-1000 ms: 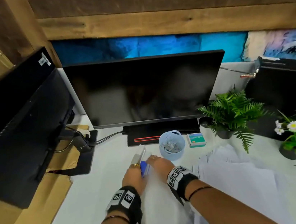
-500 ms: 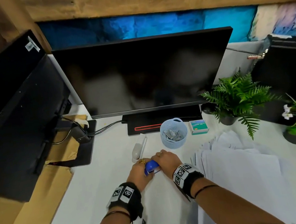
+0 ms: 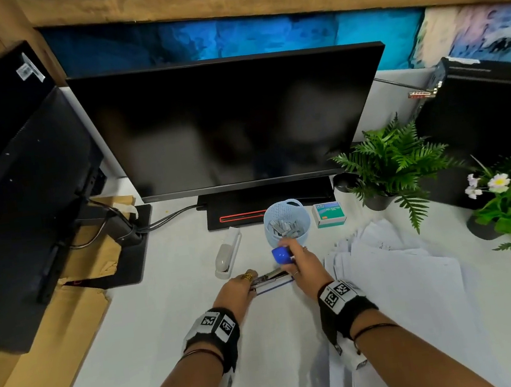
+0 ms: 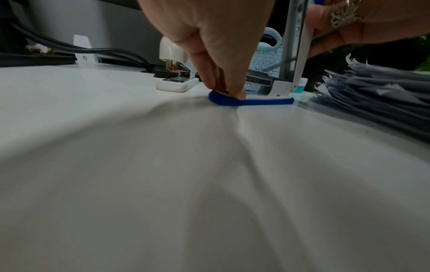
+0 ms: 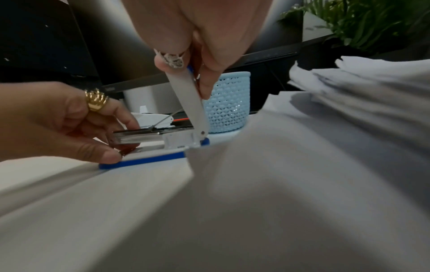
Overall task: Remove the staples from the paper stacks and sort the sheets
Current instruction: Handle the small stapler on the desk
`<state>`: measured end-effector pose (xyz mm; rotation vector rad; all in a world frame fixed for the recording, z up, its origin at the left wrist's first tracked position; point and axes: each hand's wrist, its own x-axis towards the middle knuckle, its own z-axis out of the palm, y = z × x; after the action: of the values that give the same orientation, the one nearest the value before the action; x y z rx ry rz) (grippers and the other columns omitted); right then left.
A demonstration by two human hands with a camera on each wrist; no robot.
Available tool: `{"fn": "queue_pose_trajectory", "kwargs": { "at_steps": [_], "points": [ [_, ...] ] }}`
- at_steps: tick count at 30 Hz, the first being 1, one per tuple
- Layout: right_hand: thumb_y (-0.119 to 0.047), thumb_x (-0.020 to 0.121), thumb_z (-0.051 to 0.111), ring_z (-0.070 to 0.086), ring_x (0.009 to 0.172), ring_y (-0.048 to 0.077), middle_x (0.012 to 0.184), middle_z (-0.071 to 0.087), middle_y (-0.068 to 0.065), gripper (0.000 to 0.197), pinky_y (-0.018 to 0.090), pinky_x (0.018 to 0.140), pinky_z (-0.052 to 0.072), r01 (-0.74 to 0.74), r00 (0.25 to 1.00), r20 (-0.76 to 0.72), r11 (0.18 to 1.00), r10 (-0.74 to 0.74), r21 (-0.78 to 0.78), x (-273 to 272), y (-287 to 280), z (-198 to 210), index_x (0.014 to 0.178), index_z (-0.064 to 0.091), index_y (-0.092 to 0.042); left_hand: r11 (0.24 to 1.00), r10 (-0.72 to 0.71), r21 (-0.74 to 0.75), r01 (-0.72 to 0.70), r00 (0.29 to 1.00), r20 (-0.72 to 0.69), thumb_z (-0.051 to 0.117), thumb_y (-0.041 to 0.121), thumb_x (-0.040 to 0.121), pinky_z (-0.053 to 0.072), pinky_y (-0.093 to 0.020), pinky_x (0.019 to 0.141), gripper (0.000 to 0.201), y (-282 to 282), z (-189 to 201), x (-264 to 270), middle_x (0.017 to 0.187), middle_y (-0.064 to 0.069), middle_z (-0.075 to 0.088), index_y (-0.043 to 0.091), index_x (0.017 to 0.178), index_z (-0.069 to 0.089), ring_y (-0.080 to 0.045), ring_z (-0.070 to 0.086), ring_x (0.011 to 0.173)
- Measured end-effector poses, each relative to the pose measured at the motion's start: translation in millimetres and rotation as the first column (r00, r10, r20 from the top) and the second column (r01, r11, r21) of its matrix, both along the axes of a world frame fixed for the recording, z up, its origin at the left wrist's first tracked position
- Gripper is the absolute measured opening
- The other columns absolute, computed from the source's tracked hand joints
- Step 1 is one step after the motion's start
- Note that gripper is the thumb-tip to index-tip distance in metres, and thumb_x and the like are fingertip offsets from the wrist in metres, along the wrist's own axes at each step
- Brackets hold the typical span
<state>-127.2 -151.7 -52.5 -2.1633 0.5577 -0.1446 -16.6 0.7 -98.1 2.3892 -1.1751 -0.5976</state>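
The blue-and-white stapler (image 3: 273,280) sits on the white bench (image 3: 154,320) right in front of the person, and it's swung wide open. Its blue base lies flat, the metal staple channel is level above it, and the top arm stands almost straight up. Left hand (image 3: 236,293) has a pinching grip on the front end of the base and channel, fingertips pressed down right at the blue edge; there's a gold ring on that hand. Right hand (image 3: 300,268) is wrapped around the raised top arm (image 5: 188,99), grasping it near the blue cap.

Just behind the stapler there's a light blue perforated basket (image 3: 287,224) with loose strips of staples in it. A second, all-white stapler (image 3: 228,255) lies to its left, and a small green staple box (image 3: 329,214) to its right. The messy pile of paper sheets (image 3: 397,269) is spread out on the right side of the bench, near the right wrist. A dark monitor (image 3: 228,122) stands behind everything, with a fern (image 3: 392,159) in a pot to its right.
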Motion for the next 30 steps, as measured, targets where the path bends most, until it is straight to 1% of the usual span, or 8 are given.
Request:
{"fn": "queue_pose_trajectory", "kwargs": {
  "at_steps": [4,9,13,16,20,23,27,30],
  "points": [
    [-0.002,0.096,0.044,0.044,0.121,0.019,0.138,0.041,0.007,0.049,0.018,0.098,0.031,0.008,1.0,0.011,1.0,-0.008,0.007,-10,-8,-1,0.14,0.036,-0.021,0.999,-0.033,0.021,0.033,0.999,0.026,0.049,0.01,0.094,0.041,-0.025,0.091,0.036,-4,1,-2,0.12,-0.012,0.058,0.01,0.13,0.049,-0.026,0.057,0.107],
    [0.006,0.086,0.05,0.042,0.119,0.021,0.128,0.045,0.007,0.044,0.012,0.092,0.026,0.179,0.983,0.067,0.971,-0.17,-0.158,-19,-27,5,0.127,0.05,-0.013,0.997,-0.043,0.071,0.041,0.998,0.036,0.043,0.007,0.095,0.043,-0.028,0.09,0.036,-8,2,-3,0.12,-0.013,0.056,0.008,0.13,0.046,-0.026,0.058,0.106],
    [-0.003,0.083,0.056,0.041,0.119,0.025,0.127,0.047,0.009,0.04,0.028,0.101,0.034,0.254,0.954,-0.05,0.888,-0.295,-0.383,-26,-43,2,0.123,0.051,-0.009,0.985,-0.041,0.168,0.027,0.996,0.08,0.036,0.007,0.098,0.041,-0.032,0.09,0.03,-17,-2,-6,0.122,-0.015,0.052,0.003,0.126,0.048,-0.029,0.054,0.111],
    [-0.015,0.086,0.059,0.042,0.119,0.026,0.128,0.047,0.011,0.039,0.032,0.101,0.037,0.298,0.881,-0.208,0.84,-0.424,-0.453,-34,-55,-3,0.124,0.051,-0.008,0.99,-0.028,0.139,0.017,0.997,0.074,0.026,0.025,0.103,0.04,-0.032,0.091,0.033,-23,-5,-6,0.109,-0.017,0.057,0.006,0.111,0.051,-0.032,0.056,0.107],
    [-0.011,0.09,0.053,0.029,0.136,0.024,0.144,0.036,0.011,0.046,0.027,0.112,0.023,0.197,0.891,-0.251,0.823,-0.377,-0.533,-30,-54,-4,0.135,0.045,-0.009,0.989,-0.027,0.146,0.019,0.998,0.054,0.031,0.01,0.101,0.04,-0.035,0.098,0.032,-27,-4,-4,0.129,-0.02,0.05,-0.001,0.126,0.046,-0.031,0.052,0.116],
    [-0.012,0.091,0.048,0.01,0.144,0.031,0.152,0.029,0.007,0.053,0.038,0.117,0.007,-0.023,0.893,-0.388,0.835,-0.23,-0.549,-25,-44,-6,0.142,0.036,-0.019,0.994,-0.009,0.109,0.003,0.998,0.06,0.029,0.016,0.102,0.04,-0.033,0.093,0.026,-29,-11,-1,0.123,-0.022,0.055,0.006,0.11,0.052,-0.034,0.054,0.111],
    [-0.055,0.093,0.033,-0.014,0.139,0.05,0.159,0.006,0.009,0.065,0.057,0.112,-0.006,-0.189,0.803,-0.587,0.89,-0.103,-0.415,-24,-42,-19,0.149,0.002,-0.04,0.993,0.075,0.09,-0.073,0.997,-0.024,0.039,0.011,0.098,0.038,-0.024,0.086,0.028,-32,-13,3,0.123,-0.015,0.056,0.004,0.122,0.052,-0.029,0.055,0.11],
    [-0.066,0.09,0.02,-0.019,0.138,0.048,0.159,-0.003,0.009,0.063,0.058,0.11,-0.013,-0.226,0.777,-0.619,0.869,-0.112,-0.441,-25,-43,-27,0.148,0.012,-0.041,0.999,0.027,0.032,-0.025,0.999,-0.038,0.045,-0.001,0.09,0.044,-0.033,0.092,0.031,-33,-8,6,0.117,-0.016,0.058,0.003,0.12,0.052,-0.029,0.058,0.101]
  ]
}}
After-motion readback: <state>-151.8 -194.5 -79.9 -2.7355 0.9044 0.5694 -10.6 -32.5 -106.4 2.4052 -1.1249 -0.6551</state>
